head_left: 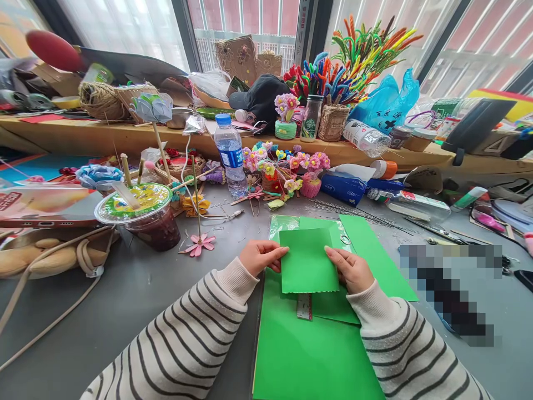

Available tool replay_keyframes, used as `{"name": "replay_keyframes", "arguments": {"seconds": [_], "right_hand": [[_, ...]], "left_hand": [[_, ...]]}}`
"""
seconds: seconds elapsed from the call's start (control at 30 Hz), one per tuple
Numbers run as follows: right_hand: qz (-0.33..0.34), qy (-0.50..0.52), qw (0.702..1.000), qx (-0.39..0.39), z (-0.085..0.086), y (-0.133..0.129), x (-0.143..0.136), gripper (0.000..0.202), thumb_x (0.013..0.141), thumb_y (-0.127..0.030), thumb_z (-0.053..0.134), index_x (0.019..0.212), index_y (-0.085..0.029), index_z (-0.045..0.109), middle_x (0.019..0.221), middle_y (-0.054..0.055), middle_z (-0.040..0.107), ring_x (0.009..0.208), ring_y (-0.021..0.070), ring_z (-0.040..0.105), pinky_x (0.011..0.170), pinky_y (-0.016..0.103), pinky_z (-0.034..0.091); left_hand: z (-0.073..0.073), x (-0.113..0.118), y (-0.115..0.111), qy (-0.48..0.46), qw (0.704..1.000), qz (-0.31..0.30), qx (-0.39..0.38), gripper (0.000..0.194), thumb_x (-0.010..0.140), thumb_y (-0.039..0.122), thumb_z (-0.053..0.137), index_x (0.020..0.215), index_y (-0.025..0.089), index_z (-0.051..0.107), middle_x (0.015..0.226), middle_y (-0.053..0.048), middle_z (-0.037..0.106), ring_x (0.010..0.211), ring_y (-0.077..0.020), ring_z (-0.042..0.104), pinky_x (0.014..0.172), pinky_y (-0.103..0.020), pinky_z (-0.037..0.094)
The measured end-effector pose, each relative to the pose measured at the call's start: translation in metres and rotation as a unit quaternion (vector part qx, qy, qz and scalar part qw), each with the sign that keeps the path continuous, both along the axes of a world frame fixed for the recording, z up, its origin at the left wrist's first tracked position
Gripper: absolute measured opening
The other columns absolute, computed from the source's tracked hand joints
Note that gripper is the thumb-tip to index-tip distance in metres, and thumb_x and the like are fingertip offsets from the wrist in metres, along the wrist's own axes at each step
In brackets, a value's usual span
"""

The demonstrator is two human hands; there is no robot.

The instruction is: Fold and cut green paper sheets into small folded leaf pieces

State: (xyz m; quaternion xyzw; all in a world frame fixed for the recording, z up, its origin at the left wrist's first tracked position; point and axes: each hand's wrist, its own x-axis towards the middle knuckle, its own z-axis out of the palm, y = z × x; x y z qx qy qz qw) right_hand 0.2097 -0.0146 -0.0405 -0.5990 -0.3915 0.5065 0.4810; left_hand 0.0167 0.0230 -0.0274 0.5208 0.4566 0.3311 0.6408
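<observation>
A small green sheet of paper (308,261) is held up between my two hands, its lower edge slightly ragged. My left hand (261,256) pinches its left edge between thumb and finger. At the opposite edge, my right hand (350,269) pinches it in the same way. Beneath lie larger green sheets (308,355), with a ruler (304,306) partly hidden under the held piece. The loop of a scissors handle (345,239) seems to show just above my right hand. Another green strip (377,255) extends to the right.
A lidded cup of dark drink (141,214) and a pink paper flower (199,244) stand to the left. Behind are a water bottle (230,158), pipe-cleaner flowers (287,166) and a blue tissue pack (343,188). Thin wires (366,214) and a clear bottle (416,204) lie at right.
</observation>
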Motion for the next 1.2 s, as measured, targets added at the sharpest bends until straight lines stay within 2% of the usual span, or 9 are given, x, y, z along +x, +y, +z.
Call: {"name": "replay_keyframes", "arguments": {"seconds": [0.07, 0.27, 0.63, 0.83, 1.03, 1.2], "right_hand": [[-0.019, -0.002, 1.0, 0.007, -0.005, 0.001, 0.0, 0.038, 0.047, -0.05, 0.061, 0.061, -0.015, 0.055, 0.038, -0.009, 0.028, 0.032, 0.0032, 0.023, 0.031, 0.02, 0.018], [-0.029, -0.027, 0.999, 0.018, -0.01, 0.001, -0.001, 0.037, 0.046, -0.05, 0.061, 0.055, -0.017, 0.049, 0.04, -0.008, 0.029, 0.033, 0.0038, 0.025, 0.033, 0.02, 0.02], [-0.017, -0.053, 0.998, 0.036, 0.0, -0.002, -0.004, 0.036, 0.049, -0.049, 0.06, 0.05, -0.017, 0.044, 0.039, -0.009, 0.027, 0.034, 0.0034, 0.024, 0.033, 0.019, 0.02], [-0.007, -0.046, 0.998, 0.037, 0.005, -0.003, -0.005, 0.037, 0.05, -0.048, 0.06, 0.046, -0.018, 0.038, 0.038, -0.009, 0.022, 0.034, 0.0035, 0.021, 0.033, 0.019, 0.017], [-0.037, -0.04, 0.997, 0.049, 0.009, -0.004, -0.004, 0.034, 0.049, -0.049, 0.059, 0.055, -0.016, 0.051, 0.041, -0.008, 0.025, 0.035, 0.0037, 0.021, 0.033, 0.021, 0.016], [-0.043, -0.038, 0.997, 0.051, 0.009, -0.004, -0.004, 0.033, 0.05, -0.047, 0.06, 0.055, -0.015, 0.052, 0.039, -0.009, 0.025, 0.032, 0.0027, 0.02, 0.033, 0.021, 0.014]], "left_hand": [[0.0, 0.0, 0.0, 0.002, 1.0, 0.001, 0.002, 0.029, 0.051, 0.038, 0.064, 0.052, 0.011, 0.053, 0.036, 0.005, 0.05, 0.035, -0.0068, 0.05, 0.039, -0.016, 0.045], [0.0, 0.001, 0.0, -0.019, 0.999, 0.023, 0.021, 0.025, 0.051, 0.033, 0.065, 0.052, 0.011, 0.053, 0.039, 0.007, 0.047, 0.038, -0.0042, 0.048, 0.041, -0.014, 0.046], [-0.001, 0.001, 0.001, -0.022, 0.999, 0.028, 0.027, 0.025, 0.051, 0.032, 0.065, 0.055, 0.011, 0.052, 0.043, 0.007, 0.047, 0.039, -0.0045, 0.048, 0.041, -0.015, 0.046], [0.001, 0.002, 0.001, -0.007, 0.999, 0.023, 0.027, 0.027, 0.049, 0.035, 0.065, 0.052, 0.012, 0.051, 0.04, 0.007, 0.046, 0.039, -0.0048, 0.047, 0.04, -0.016, 0.045], [0.001, 0.0, 0.001, 0.011, 1.0, -0.022, 0.02, 0.029, 0.05, 0.037, 0.065, 0.052, 0.013, 0.051, 0.039, 0.006, 0.049, 0.037, -0.0059, 0.048, 0.039, -0.017, 0.044], [-0.001, 0.0, 0.001, 0.009, 0.999, -0.028, 0.019, 0.027, 0.051, 0.036, 0.065, 0.052, 0.012, 0.051, 0.039, 0.006, 0.05, 0.037, -0.006, 0.049, 0.04, -0.017, 0.044]]}}
